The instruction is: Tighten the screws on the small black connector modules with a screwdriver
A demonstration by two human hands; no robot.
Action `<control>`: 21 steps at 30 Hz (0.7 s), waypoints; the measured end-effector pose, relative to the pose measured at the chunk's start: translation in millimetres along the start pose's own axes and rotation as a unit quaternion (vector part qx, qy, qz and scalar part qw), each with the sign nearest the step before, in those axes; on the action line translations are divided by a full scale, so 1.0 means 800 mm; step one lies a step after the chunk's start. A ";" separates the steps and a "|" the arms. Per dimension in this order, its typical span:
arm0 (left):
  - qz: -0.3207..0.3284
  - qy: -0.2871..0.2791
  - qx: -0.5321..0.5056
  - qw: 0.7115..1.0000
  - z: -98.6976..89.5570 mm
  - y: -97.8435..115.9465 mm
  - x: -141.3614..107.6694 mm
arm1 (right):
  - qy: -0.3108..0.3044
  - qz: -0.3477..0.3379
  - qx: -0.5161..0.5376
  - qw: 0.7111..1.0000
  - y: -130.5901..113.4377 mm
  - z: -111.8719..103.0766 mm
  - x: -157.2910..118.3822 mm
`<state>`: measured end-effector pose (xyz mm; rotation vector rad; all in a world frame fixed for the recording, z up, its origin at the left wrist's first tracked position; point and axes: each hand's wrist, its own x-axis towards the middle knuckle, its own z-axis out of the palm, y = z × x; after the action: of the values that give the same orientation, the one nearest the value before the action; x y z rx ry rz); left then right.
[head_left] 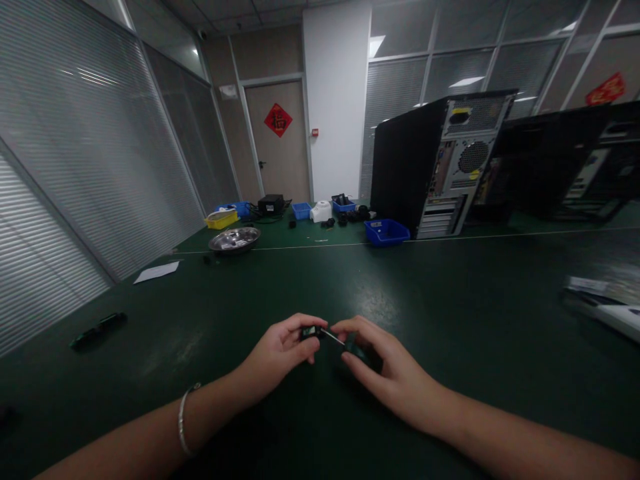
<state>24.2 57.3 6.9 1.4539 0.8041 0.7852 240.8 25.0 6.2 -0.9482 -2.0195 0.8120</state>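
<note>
Near the middle of the green table, my left hand pinches a small black part between thumb and fingers. My right hand is wrapped round the dark handle of a screwdriver. Its thin metal shaft points left and reaches the small part; the exact contact at the tip is too small to tell. A silver bracelet circles my left wrist.
A dark object and a white paper lie at the left. Farther back stand a metal dish, a yellow tray, a blue tray and a black computer case. A blurred white object is at the right.
</note>
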 end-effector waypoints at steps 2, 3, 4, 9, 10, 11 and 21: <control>0.014 0.007 0.014 1.000 0.000 0.000 0.000 | -0.001 0.002 0.002 1.000 0.001 0.000 0.001; 0.020 0.014 0.018 1.000 0.000 -0.001 0.000 | -0.002 0.001 0.002 1.000 0.001 0.000 0.001; 0.025 0.024 0.022 0.999 0.000 -0.001 0.000 | -0.004 0.001 0.001 1.000 0.002 0.000 0.001; 0.049 0.056 0.039 0.997 0.001 0.000 -0.003 | -0.022 -0.017 -0.003 1.000 -0.001 -0.003 0.002; 0.052 0.057 0.045 0.996 0.001 0.001 -0.004 | -0.024 -0.019 -0.005 1.000 -0.002 -0.003 0.002; 0.057 0.057 0.052 0.995 0.001 0.002 -0.005 | -0.026 -0.020 -0.006 0.999 -0.003 -0.003 0.002; 0.148 0.046 0.151 0.976 0.000 0.001 -0.008 | -0.015 -0.023 -0.009 1.000 -0.001 0.000 0.003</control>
<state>20.7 52.2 7.6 1.8478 0.8126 0.9916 239.3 26.2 7.4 -0.9017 -2.0699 0.7876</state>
